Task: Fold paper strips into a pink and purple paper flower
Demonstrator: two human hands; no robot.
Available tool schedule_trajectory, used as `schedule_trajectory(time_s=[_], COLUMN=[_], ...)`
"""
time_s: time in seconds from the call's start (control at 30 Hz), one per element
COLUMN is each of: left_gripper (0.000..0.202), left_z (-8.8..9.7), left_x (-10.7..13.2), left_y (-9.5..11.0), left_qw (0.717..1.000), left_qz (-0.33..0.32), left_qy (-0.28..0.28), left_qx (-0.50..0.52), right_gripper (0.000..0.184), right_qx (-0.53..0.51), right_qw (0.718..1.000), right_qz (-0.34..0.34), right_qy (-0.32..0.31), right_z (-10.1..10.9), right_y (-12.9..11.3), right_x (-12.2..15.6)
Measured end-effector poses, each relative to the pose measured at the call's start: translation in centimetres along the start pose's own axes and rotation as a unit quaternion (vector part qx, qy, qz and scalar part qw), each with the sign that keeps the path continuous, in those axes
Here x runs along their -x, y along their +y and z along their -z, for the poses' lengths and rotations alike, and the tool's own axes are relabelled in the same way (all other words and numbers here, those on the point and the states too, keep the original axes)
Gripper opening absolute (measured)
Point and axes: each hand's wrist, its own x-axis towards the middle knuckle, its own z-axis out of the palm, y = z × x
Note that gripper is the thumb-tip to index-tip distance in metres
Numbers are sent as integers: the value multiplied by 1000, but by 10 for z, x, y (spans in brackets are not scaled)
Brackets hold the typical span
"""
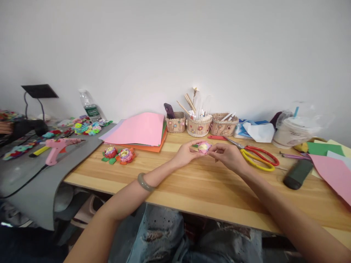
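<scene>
A small paper flower [203, 147] with a pale yellow centre and pink-purple petals is held up between my two hands, just above the wooden table. My left hand [187, 153] grips its left side between thumb and fingers, and a bit of green shows there. On the other side, my right hand [226, 155] pinches the petal edge with its fingertips. Two finished-looking paper flowers, one red and purple [110, 152] and one orange and purple [126, 155], lie to the left with green leaves. Scissors [257, 157] with red and yellow handles rest right of my right hand.
Stacked coloured paper [137, 129] lies at the back left, beside decorated baskets [199, 126] holding sticks and tools. A pink glue gun [57, 148] sits on a grey mat. Rightward are a lidded cup [293, 133], a dark green case [298, 174] and pink paper [333, 173].
</scene>
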Motion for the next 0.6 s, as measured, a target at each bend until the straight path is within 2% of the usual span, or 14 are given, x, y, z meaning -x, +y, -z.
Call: schedule_trajectory(time_s=[0.13, 0.33, 0.6], left_gripper=[57, 55, 56], left_z=[1, 1, 0], left_x=[-1, -4, -3], left_y=[-4, -8, -6], left_qw=[1000, 999, 999], left_qz=[-3, -30, -10], left_qy=[-2, 25, 7], left_qx=[8, 19, 42], right_gripper=[20, 20, 14], right_qx=[21, 59, 86], right_qw=[999, 993, 991], right_qz=[30, 95, 79], right_qy=[11, 49, 61], right_z=[0, -2, -3], right_y=[1, -5, -3], right_x=[1, 3, 2])
